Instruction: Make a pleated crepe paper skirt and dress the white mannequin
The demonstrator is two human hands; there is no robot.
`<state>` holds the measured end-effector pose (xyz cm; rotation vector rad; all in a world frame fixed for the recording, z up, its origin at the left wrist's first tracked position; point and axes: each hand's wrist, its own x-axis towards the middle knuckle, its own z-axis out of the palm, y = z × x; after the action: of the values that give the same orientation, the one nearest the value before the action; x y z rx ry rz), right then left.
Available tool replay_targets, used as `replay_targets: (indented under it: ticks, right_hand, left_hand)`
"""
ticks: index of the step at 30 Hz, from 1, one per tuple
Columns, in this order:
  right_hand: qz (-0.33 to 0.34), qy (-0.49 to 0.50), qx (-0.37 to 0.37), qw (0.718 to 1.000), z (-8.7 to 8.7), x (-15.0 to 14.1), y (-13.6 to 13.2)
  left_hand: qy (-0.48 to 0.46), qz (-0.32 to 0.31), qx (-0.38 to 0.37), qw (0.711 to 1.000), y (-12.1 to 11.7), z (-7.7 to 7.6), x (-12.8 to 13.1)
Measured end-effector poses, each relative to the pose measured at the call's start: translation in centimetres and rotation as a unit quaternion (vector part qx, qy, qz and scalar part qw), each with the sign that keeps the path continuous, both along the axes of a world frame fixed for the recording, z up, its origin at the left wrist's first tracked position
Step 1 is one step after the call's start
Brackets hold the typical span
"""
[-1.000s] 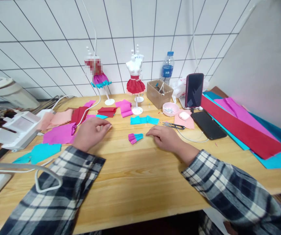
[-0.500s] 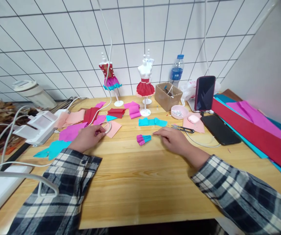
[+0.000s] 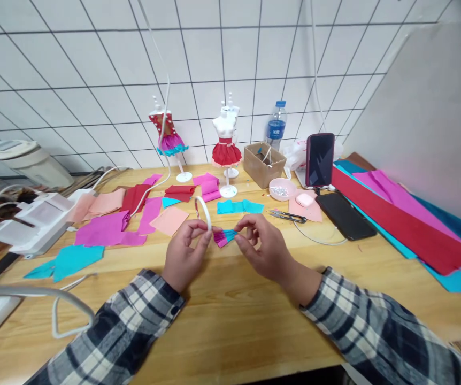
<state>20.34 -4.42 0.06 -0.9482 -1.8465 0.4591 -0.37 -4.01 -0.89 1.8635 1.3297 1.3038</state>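
Note:
My left hand (image 3: 186, 254) pinches a thin white ring, which looks like a narrow roll of tape (image 3: 207, 214), held upright on its edge. Opposite it, my right hand (image 3: 264, 247) is closed on the narrow blue end of a small pleated fan of crepe paper (image 3: 223, 237), magenta at its wide end. The fan's magenta end is close to my left fingertips; whether they touch it I cannot tell. A blue paper strip (image 3: 240, 207) lies just beyond, and black-handled thread snips (image 3: 289, 216) rest to the right.
Crepe paper pieces (image 3: 98, 227) lie at left near a white power strip (image 3: 38, 222). At the back stand small dress forms (image 3: 226, 139), a cardboard box (image 3: 263, 166) and a water bottle (image 3: 276, 125). A pink dish (image 3: 282, 189), phones (image 3: 346, 214) and long paper sheets (image 3: 399, 216) are at right.
My left hand has come rightward from the paper scraps, bringing the tape roll upright beside the fan. My right hand has closed on the fan and picked it up from the table.

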Motion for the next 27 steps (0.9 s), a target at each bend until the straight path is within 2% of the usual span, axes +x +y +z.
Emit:
replay_targets:
  ticks: [3, 7, 9, 11, 14, 16, 19, 22, 27]
  right_hand:
    - [0.024, 0.028, 0.005, 0.999, 0.4, -0.7, -0.7]
    - [0.02, 0.058, 0.001, 0.998, 0.3, -0.8, -0.6]
    - [0.023, 0.113, -0.056, 0.992, 0.2, -0.7, -0.4]
    - [0.032, 0.187, -0.134, 0.973, 0.1, -0.9, -0.2]
    - [0.055, 0.277, -0.222, 0.933, 0.3, -1.2, 0.1]
    - [0.061, 0.291, -0.246, 0.923, 0.3, -1.5, 0.2]
    - [0.056, 0.218, -0.215, 0.95, 0.1, -1.5, 0.0]
    - [0.039, 0.123, -0.139, 0.982, -0.4, -1.2, -0.3]
    - [0.017, 0.043, -0.031, 0.998, -0.7, -0.6, -0.5]
  left_hand:
    - [0.069, -0.03, 0.046, 0.996, -1.1, -0.4, 1.5]
    - [0.119, -0.067, 0.108, 0.985, -1.1, -0.5, 1.9]
    - [0.133, -0.107, 0.123, 0.978, -0.7, -0.4, 1.9]
    - [0.162, -0.14, 0.132, 0.968, -0.3, -0.1, 1.8]
    - [0.19, -0.15, 0.129, 0.962, 0.1, 0.3, 1.7]
    - [0.182, -0.144, 0.121, 0.965, 0.0, 0.4, 1.5]
    - [0.181, -0.123, 0.113, 0.969, -0.3, 0.4, 1.1]
    - [0.192, -0.102, 0.106, 0.97, -0.7, 0.4, 1.0]
    - [0.214, -0.094, 0.107, 0.966, -0.9, 0.3, 1.1]
